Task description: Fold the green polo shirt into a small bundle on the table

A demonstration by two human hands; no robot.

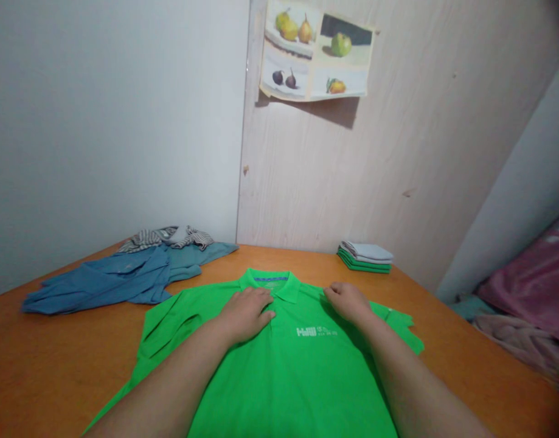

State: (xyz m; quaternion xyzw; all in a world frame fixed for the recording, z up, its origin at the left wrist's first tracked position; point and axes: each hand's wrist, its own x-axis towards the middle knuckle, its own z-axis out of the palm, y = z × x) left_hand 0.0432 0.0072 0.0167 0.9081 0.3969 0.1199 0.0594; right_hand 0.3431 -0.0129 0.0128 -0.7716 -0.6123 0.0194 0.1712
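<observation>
A bright green polo shirt (283, 377) lies spread front side up before me, its collar (286, 286) pointing away and white lettering on the chest. Flat on the cloth just below the collar rests my left hand (248, 313), fingers stretched out. My right hand (347, 301) is at the shoulder on the right, its fingers curled in on the fabric; a pinch of the shirt seems to be between them. The sleeve on the right is bunched, and the one on the left has creases. The lower part of the shirt runs out of view.
An orange-brown table (55, 359) carries everything. Blue clothes (119, 274) and a striped garment (170, 238) lie loosely at the back left. A folded stack of grey and green cloth (365, 257) stands at the back right. Pink fabric (534, 274) lies beyond the right edge.
</observation>
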